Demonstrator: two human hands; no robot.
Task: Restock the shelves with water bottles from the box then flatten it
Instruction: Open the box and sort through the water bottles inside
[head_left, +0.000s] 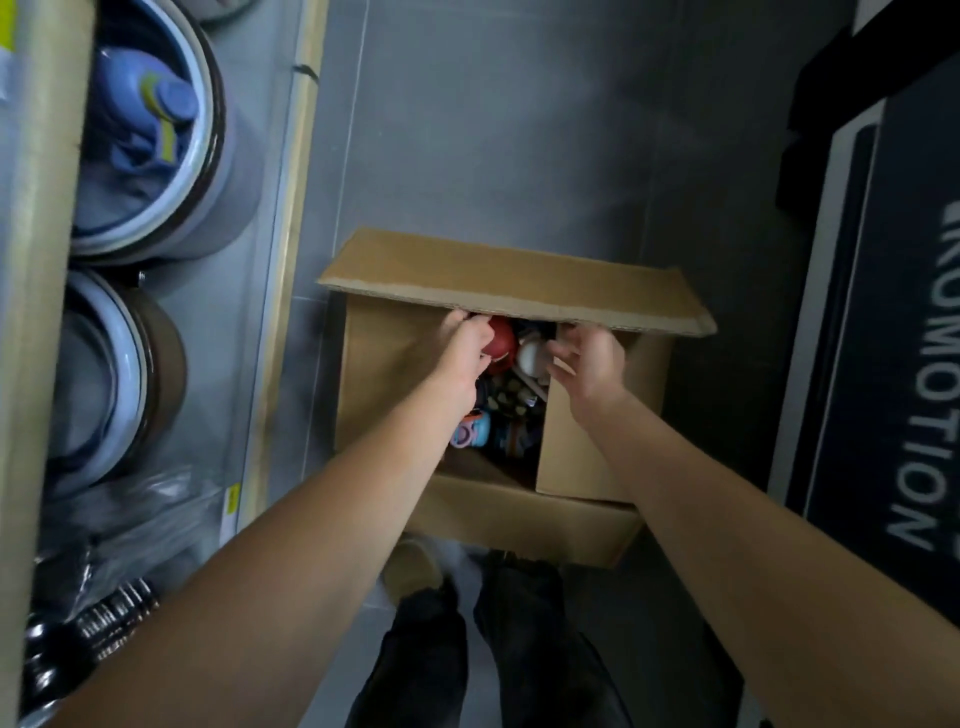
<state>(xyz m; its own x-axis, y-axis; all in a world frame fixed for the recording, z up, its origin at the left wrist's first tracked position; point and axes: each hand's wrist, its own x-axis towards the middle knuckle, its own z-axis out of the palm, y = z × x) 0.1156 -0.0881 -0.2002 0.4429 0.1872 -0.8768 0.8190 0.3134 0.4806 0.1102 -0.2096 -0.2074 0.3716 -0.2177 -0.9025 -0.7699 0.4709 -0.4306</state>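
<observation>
Curled fingers of the left hand (467, 345) are laid against the red-topped bottle (503, 338) deep in the box (519, 519). Whether that top is actually clasped cannot be told, since the fingertips are hidden under the far flap (509, 283). The right hand (589, 361) is held loosely spread beside the white-topped bottle (531, 357), with nothing in it. More bottles, a pink-and-blue one (470, 428) among them, are packed upright in the narrow gap left between the flaps. The step is best served if the flaps are first folded fully back, so that the opening is cleared. Each bottle should then be taken round its body rather than by its lid alone and drawn straight up, so that its neighbours are not dragged or tipped. The shelf (244, 338) lies close at the person's left and is already occupied by large tumblers (156, 171), so a free spot should be picked before lifting. The box stands on the grey floor (519, 130), with a dark lettered mat (909, 338) to its right.
</observation>
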